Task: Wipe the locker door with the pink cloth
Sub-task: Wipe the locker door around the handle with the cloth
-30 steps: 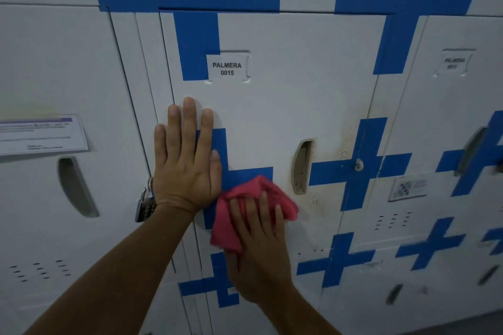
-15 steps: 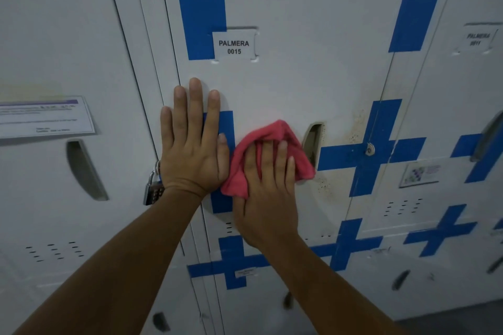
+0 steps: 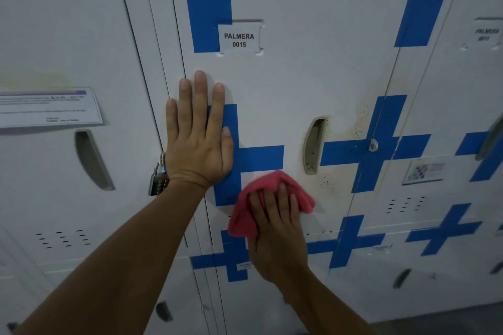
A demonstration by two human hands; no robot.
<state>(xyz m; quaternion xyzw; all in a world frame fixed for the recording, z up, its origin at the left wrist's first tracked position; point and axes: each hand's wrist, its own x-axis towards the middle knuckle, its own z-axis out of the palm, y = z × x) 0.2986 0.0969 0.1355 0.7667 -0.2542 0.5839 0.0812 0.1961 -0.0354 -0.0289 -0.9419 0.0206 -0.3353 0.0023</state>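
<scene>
The white locker door (image 3: 313, 71) with blue cross shapes carries a label reading PALMERA 0015 (image 3: 239, 40). My left hand (image 3: 197, 139) lies flat against its left edge, fingers up and apart, holding nothing. My right hand (image 3: 277, 231) presses the pink cloth (image 3: 268, 185) against the door's lower middle, just below the blue cross. The cloth is bunched under my fingers. A recessed handle slot (image 3: 313, 145) sits up and right of the cloth, with brown stains (image 3: 328, 181) around it.
A padlock (image 3: 158, 179) hangs at the door's left edge beside my left wrist. Neighbouring lockers stand on both sides; the left one bears a paper notice (image 3: 51, 106). A small lock cylinder (image 3: 373, 145) sits right of the handle slot. Dark floor shows at the bottom right.
My right hand slid the pink cloth up to the handle slot, then back down below the blue cross. My left hand stayed flat on the door.
</scene>
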